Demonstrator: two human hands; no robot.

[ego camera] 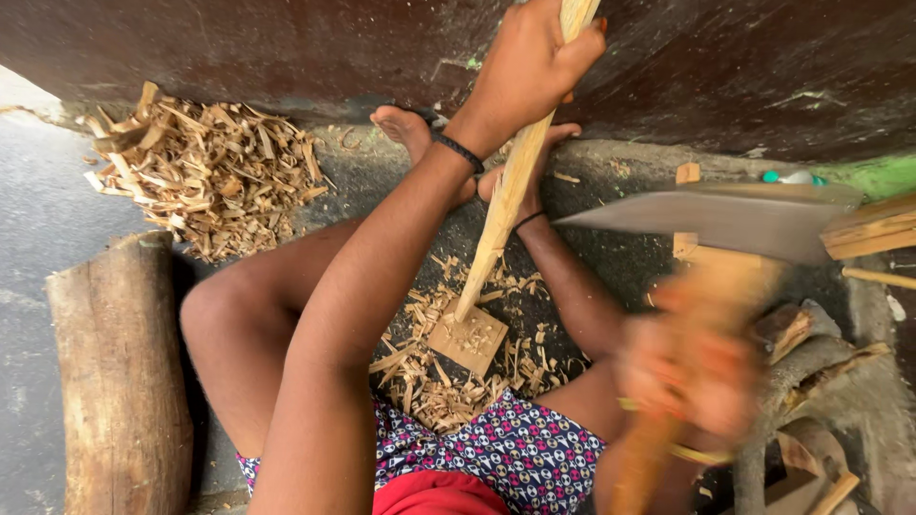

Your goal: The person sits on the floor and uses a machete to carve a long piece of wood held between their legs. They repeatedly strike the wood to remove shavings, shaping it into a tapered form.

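My left hand (530, 67) grips the upper part of a pale wooden stick (501, 219) that stands tilted between my legs. The stick's lower tip rests on a small square wooden block (469, 341) on the ground. My right hand (697, 377), blurred by motion, is closed on the wooden handle of a broad-bladed chopping knife (716, 221). The grey blade hangs in the air to the right of the stick, its point toward the stick and apart from it. Wood shavings (429, 381) lie around the block.
A big pile of wood chips (210, 172) lies at the upper left, and a thick log (119, 372) lies on the left. Cut wood pieces (870, 229) and rough branch pieces (811, 372) sit on the right. A dark wall (286, 48) runs behind my bare feet (410, 129).
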